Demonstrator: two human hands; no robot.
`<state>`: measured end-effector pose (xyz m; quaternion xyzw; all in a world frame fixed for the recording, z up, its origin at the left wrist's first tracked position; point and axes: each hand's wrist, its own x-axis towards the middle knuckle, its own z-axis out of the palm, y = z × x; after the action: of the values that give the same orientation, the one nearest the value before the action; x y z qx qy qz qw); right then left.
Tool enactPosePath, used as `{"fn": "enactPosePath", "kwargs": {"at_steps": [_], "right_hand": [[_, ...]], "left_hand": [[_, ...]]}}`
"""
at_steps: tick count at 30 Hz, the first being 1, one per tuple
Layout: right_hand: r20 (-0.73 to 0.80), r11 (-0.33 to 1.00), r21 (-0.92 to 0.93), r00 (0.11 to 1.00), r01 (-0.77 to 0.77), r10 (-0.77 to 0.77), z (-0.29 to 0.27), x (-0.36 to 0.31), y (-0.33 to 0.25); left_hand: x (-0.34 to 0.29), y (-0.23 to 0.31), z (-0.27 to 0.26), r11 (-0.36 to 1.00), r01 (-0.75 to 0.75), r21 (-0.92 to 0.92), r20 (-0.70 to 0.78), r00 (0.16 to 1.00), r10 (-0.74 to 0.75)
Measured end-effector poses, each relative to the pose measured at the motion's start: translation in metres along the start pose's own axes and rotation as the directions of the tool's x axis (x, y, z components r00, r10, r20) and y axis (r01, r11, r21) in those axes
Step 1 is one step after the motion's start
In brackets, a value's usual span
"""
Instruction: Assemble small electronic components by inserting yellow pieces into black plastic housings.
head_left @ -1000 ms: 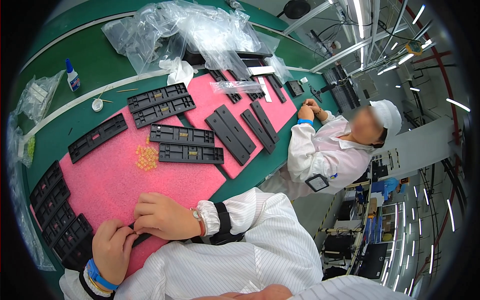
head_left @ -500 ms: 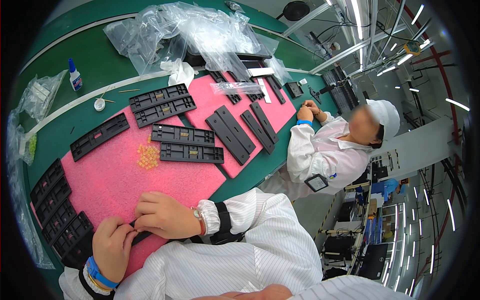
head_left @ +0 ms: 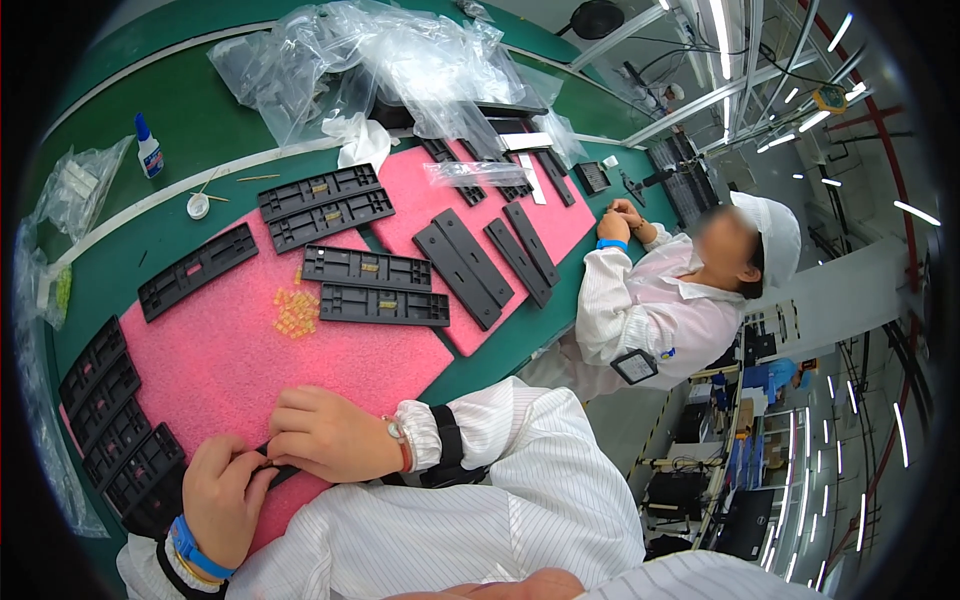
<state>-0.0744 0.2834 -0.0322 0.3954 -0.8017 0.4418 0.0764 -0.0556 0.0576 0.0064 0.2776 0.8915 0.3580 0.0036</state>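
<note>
Close to my body, my left hand (head_left: 220,505) and my right hand (head_left: 328,435) meet with bent fingers on a dark plastic part (head_left: 283,474), mostly hidden under them. Its visible edge looks like the black ribbed panels on the mat. The fingertips of both hands nearly touch; whatever small piece may sit between them is too small to make out. Ahead of my hands, small yellow pieces (head_left: 296,313) lie in a loose pile on the pink foam mat (head_left: 220,375). Beside the pile are two black ribbed panels, the nearer panel (head_left: 384,306) with a yellowish piece in its middle.
More black panels (head_left: 198,272) lie about the mat, several stacked at the left (head_left: 105,385). A blue-capped glue bottle (head_left: 149,150) and a small white pot (head_left: 197,206) stand beyond. Clear plastic bags (head_left: 400,70) heap at the back. A co-worker (head_left: 665,290) sits at the right.
My hands stay almost in place, with only a slight shift of the fingers over the dark part. The things on the mat have not moved.
</note>
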Motion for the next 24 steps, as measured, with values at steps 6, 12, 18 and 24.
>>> {"fn": "enactPosePath", "kwargs": {"at_steps": [6, 12, 18, 24], "right_hand": [[0.082, 0.995, -0.075, 0.994, -0.059, 0.065, -0.002, 0.0, -0.002], [0.139, 0.997, -0.072, 0.99, -0.014, 0.024, -0.007, 0.01, -0.008], [0.251, 0.99, -0.074, 0.958, -0.122, 0.137, -0.011, 0.022, -0.007], [0.324, 0.989, -0.121, 0.938, -0.085, 0.12, -0.013, 0.033, -0.012]], "left_hand": [[0.001, -0.007, -0.008, 1.0, -0.02, -0.001, 0.064, 0.998, 0.02], [-0.003, -0.009, -0.02, 0.994, 0.03, 0.101, 0.187, 0.981, -0.049], [-0.007, -0.015, -0.015, 0.996, -0.051, 0.079, 0.146, 0.988, 0.039], [-0.008, -0.018, -0.01, 1.0, -0.003, 0.018, 0.133, 0.991, 0.001]]}}
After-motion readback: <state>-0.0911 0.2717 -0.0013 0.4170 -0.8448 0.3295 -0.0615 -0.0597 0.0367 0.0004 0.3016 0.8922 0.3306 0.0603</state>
